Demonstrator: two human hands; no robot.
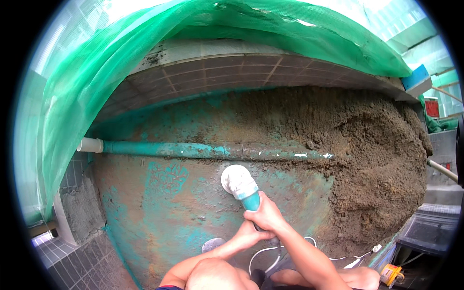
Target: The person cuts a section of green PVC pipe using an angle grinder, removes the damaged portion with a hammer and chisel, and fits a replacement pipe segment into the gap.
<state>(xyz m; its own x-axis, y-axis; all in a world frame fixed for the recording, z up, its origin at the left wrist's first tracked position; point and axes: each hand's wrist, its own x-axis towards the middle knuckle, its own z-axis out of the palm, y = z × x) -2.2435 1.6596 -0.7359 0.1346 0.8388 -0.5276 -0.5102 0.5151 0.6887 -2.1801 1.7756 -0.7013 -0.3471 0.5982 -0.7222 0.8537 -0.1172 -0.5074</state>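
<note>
A short teal pipe (pixel 252 202) with a rounded white elbow fitting (pixel 238 181) on its far end points up and away from me. My right hand (pixel 267 214) is wrapped round the pipe just below the fitting. Closer to me, my left hand (pixel 251 234) is closed round its lower part, its fingers overlapping my right wrist. Between and beside the hands a dark part shows; whether it belongs to the pipe I cannot tell. Beyond the fitting, a long teal pipe (pixel 179 150) lies across the ground, its left end white and its right end running into soil.
A heap of brown soil (pixel 382 179) covers the right side. Muddy green sheeting (pixel 169 217) spreads under the pipes. Green netting (pixel 77 121) hangs left and behind, before a tiled wall (pixel 217 72). A white cord (pixel 256 253) loops near my legs, by a yellow object (pixel 390 274).
</note>
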